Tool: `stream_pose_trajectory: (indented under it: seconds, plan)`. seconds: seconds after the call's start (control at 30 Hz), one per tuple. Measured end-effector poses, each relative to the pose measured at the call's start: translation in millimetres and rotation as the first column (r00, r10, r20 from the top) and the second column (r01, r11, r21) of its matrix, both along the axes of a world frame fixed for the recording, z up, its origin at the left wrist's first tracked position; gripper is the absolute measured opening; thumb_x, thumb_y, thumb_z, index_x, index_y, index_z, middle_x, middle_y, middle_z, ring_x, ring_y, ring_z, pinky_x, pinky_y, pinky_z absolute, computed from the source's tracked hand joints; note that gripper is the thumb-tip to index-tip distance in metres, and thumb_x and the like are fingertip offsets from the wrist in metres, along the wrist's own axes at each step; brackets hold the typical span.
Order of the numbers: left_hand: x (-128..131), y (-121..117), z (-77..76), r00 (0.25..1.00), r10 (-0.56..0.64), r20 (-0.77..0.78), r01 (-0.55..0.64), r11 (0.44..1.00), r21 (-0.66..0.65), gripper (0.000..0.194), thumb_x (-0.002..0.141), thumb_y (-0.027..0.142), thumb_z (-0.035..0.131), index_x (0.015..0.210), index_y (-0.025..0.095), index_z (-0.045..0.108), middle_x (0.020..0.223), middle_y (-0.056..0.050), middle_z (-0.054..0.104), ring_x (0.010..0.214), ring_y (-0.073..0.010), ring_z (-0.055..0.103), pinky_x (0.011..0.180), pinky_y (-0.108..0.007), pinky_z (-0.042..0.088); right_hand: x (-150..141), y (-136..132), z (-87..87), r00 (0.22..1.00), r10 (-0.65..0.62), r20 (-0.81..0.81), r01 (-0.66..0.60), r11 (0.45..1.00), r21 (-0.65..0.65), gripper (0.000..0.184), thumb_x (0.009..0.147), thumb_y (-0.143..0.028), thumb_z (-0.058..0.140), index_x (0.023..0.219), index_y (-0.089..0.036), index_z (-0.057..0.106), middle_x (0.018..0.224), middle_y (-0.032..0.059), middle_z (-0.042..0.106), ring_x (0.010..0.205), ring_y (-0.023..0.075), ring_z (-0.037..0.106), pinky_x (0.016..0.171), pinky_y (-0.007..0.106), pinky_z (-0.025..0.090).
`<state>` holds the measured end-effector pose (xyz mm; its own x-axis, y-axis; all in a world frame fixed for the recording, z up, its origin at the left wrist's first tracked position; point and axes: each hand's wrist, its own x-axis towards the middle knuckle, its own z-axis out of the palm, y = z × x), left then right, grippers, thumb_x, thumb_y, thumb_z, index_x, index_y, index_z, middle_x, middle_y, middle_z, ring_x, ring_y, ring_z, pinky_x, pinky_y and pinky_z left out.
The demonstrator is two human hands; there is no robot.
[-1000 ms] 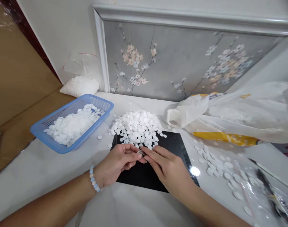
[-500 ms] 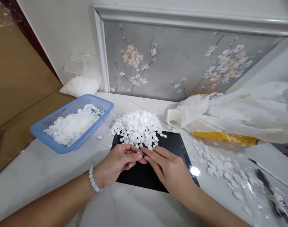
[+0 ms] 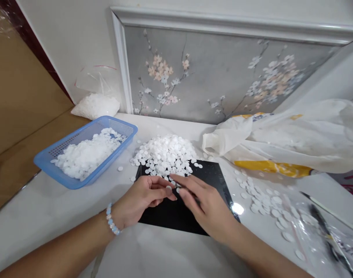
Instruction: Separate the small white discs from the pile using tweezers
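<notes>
Between the thumb and fingers of my left hand point(image 3: 140, 199) is a small white disc point(image 3: 168, 187). My right hand point(image 3: 207, 202) is closed on a thin dark tool point(image 3: 197, 200), mostly covered by the fingers, so its kind cannot be made out. Another white disc point(image 3: 178, 190) shows at the right thumb's tip. Both hands are over a black board point(image 3: 176, 218), their fingertips close together but apart. Just beyond them a heap of white discs point(image 3: 167, 152) spreads over the board's far edge onto the white tabletop.
At left stands a blue basket point(image 3: 106, 170) holding white discs, with a clear bag point(image 3: 96, 104) of white pieces behind it. A white-and-yellow plastic bag point(image 3: 269, 143), scattered discs point(image 3: 263, 200) and a pen-like black tool point(image 3: 321, 220) lie at right. A framed flower picture point(image 3: 208, 50) stands behind.
My hands have drawn slightly apart at the fingertips. The disc in my left fingers now shows face-on, and a disc has come into view at my right thumb. The view has shifted slightly.
</notes>
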<state>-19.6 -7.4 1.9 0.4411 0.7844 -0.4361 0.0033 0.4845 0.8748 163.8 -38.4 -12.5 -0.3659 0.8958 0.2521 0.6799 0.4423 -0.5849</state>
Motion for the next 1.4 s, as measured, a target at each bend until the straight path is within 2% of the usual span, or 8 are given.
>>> stream_pose_trajectory:
  seconds: [0.07,0.17,0.27,0.47,0.63,0.83,1.07,1.4]
  plan:
    - [-1,0,0.3,0.999,-0.003,0.053,0.005,1.0,-0.029,0.023,0.068,0.028,0.075,0.084,0.013,0.07,0.069,-0.003,0.065,0.049,-0.0038,0.034,0.047,-0.021,0.021,1,2,1.7,0.998,0.063,-0.018,-0.064,0.997,-0.039,0.034,0.094,-0.037,0.043,0.121,-0.024,0.058,0.084,0.004,0.067,0.068,0.0157,0.062,0.062,0.025,0.048]
    - [-6,2,4.3,0.987,0.031,0.159,-0.019,0.997,-0.081,0.026,0.071,0.025,0.074,0.095,0.014,0.072,0.07,-0.004,0.065,0.047,-0.0025,0.031,0.045,-0.021,0.022,9,10,3.0,0.99,-0.139,0.04,0.14,0.989,-0.038,0.032,0.09,-0.045,0.049,0.079,-0.021,0.067,0.062,0.0009,0.062,0.056,0.0156,0.057,0.055,0.025,0.042]
    - [-11,7,8.0,0.956,0.13,0.264,-0.112,0.99,-0.084,0.03,0.073,0.019,0.072,0.102,0.014,0.07,0.07,-0.004,0.064,0.049,-0.0033,0.035,0.045,-0.018,0.027,22,20,7.3,0.958,-0.288,0.002,0.288,0.956,-0.063,0.052,0.09,-0.05,0.045,0.046,-0.021,0.041,0.043,-0.0029,0.042,0.042,0.012,0.042,0.044,0.025,0.032]
    - [-12,15,-1.2,0.933,0.27,0.24,-0.252,0.962,-0.104,0.011,0.08,0.022,0.065,0.076,0.012,0.067,0.074,-0.005,0.064,0.055,-0.0045,0.043,0.049,-0.015,0.035,30,28,4.8,0.957,-0.267,-0.117,0.26,0.963,-0.066,0.016,0.09,-0.025,0.045,0.077,-0.022,0.054,0.071,0.0002,0.059,0.064,0.0159,0.056,0.059,0.027,0.043]
    - [-11,15,-2.3,0.943,0.287,0.169,-0.277,0.957,-0.083,0.023,0.082,0.029,0.059,0.065,0.014,0.058,0.071,-0.004,0.061,0.054,-0.007,0.044,0.047,-0.019,0.032,26,28,-12.5,0.987,-0.153,-0.056,0.148,0.986,-0.076,0.02,0.09,-0.022,0.046,0.073,-0.021,0.057,0.079,0.0027,0.056,0.068,0.0168,0.057,0.064,0.029,0.045]
    - [-8,11,-0.4,0.982,0.065,-0.176,-0.019,0.968,0.252,0.029,0.082,0.044,0.058,0.073,0.016,0.061,0.051,0.007,0.032,0.046,-0.0075,0.026,0.045,-0.022,0.019,21,28,-17.4,0.998,-0.054,-0.015,0.051,0.98,-0.19,0.008,0.085,-0.017,0.058,0.086,-0.023,0.063,0.087,0.0005,0.057,0.07,0.0142,0.058,0.066,0.028,0.045]
    - [-5,4,-11.9,0.843,0.013,-0.537,0.279,0.843,0.459,0.016,0.078,0.032,0.058,0.083,0.021,0.069,0.056,0.005,0.044,0.052,-0.0117,0.038,0.05,-0.023,0.025,16,25,-12.8,0.996,-0.013,-0.09,-0.007,0.976,-0.22,0.011,0.082,-0.013,0.057,0.075,-0.021,0.057,0.077,-0.002,0.061,0.067,0.0132,0.056,0.06,0.024,0.041]
    - [1,-3,-12.9,0.751,0.144,-0.644,0.414,0.657,0.63,0.016,0.085,0.025,0.051,0.087,0.027,0.067,0.075,0.001,0.063,0.062,-0.0159,0.054,0.059,-0.025,0.031,27,33,-8.4,0.97,-0.244,-0.011,0.236,0.949,-0.21,0.02,0.09,-0.029,0.046,0.073,-0.022,0.054,0.059,-0.0032,0.056,0.056,0.016,0.054,0.055,0.027,0.038]
